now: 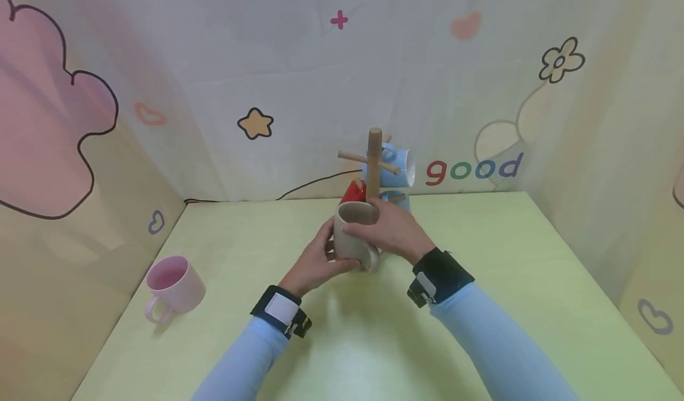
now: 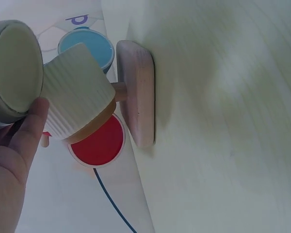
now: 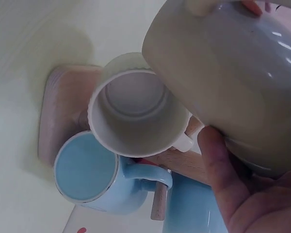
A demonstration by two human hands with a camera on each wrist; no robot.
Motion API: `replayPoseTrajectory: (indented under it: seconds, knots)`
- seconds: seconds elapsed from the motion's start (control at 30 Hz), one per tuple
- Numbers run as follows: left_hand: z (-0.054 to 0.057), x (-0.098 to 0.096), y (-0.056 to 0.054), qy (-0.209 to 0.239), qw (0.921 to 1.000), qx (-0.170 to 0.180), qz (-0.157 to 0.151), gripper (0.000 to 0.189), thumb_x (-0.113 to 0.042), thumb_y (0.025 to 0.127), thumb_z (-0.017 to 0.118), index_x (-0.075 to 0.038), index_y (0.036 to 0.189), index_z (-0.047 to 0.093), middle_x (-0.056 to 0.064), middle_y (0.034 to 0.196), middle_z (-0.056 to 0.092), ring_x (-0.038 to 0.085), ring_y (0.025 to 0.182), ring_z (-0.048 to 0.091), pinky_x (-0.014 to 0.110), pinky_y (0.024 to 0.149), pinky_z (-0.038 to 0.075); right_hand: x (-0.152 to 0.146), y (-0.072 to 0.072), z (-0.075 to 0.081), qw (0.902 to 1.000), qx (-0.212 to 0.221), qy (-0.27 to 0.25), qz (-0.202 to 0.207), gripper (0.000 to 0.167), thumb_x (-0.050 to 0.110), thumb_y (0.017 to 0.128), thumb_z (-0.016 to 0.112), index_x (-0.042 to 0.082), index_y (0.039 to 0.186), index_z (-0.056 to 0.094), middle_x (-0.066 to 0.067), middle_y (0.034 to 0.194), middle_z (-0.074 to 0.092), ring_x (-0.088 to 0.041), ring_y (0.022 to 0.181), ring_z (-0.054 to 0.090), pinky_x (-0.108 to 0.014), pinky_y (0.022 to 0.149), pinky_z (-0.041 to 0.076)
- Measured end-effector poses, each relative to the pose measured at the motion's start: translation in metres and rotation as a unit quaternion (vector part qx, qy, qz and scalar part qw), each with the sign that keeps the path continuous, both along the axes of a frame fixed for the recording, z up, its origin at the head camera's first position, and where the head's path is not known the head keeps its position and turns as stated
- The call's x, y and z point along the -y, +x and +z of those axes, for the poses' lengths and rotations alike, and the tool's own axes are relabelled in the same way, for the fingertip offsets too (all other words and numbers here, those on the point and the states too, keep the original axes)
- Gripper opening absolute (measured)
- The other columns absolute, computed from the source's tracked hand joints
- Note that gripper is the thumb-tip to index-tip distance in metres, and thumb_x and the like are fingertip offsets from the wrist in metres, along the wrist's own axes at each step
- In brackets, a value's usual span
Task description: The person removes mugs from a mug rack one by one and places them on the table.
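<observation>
Both hands hold a glossy beige-grey mug (image 1: 350, 240) in front of the wooden mug tree (image 1: 374, 169). My left hand (image 1: 315, 265) grips it low on its left side, thumb near the base. With its thumb across the front near the rim, my right hand (image 1: 398, 230) grips the opposite side. The mug's handle points down toward the right. Close behind it, a white ribbed mug (image 3: 136, 104) hangs on the tree, shown in both wrist views. Also on the tree are a red mug (image 2: 101, 143), an upper blue mug (image 1: 398, 169) and a lower blue mug (image 3: 87, 167).
A pink mug (image 1: 179, 285) stands on the table at the left, handle toward the near side. The tree's wooden base (image 2: 139, 97) rests on the light green tabletop (image 1: 256, 234). A dark cord (image 1: 315, 181) runs along the patterned back curtain. Bare pegs (image 1: 350, 156) stick out near the tree's top.
</observation>
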State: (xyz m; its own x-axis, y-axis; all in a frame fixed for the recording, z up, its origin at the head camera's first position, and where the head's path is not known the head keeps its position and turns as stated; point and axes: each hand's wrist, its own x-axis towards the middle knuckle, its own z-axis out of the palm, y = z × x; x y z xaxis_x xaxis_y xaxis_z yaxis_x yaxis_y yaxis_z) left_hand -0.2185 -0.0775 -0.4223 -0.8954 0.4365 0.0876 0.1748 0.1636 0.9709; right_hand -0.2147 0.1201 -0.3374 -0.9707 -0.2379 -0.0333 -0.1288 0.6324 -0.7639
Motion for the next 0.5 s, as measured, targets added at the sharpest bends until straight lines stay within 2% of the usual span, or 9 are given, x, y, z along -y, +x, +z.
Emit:
replayPoseTrajectory:
  seconds: [0.2,0.5]
  knots:
    - [0.007,0.002,-0.004,0.001,0.9998,-0.004,-0.021,0.091,-0.015,0.085,0.079,-0.035,0.155,0.024,0.000,0.146,0.040,0.031,0.128,0.048,0.045,0.097,0.049,0.001,0.003,0.003,0.9995,-0.007,0.009,-0.028,0.074,0.061,0.083,0.067,0.012,0.136,0.050,-0.009,0.119,0.063,-0.030,0.101,0.063,-0.043,0.076,0.057]
    - [0.019,0.009,-0.006,-0.011,0.9992,-0.021,0.032,0.078,-0.027,0.095,0.066,-0.021,0.158,0.020,0.002,0.154,0.036,0.026,0.141,0.036,0.051,0.108,0.038,-0.001,0.005,0.008,0.9975,-0.015,0.018,-0.067,0.081,0.069,0.080,0.064,0.009,0.134,0.053,-0.011,0.117,0.065,-0.030,0.101,0.063,-0.045,0.079,0.055]
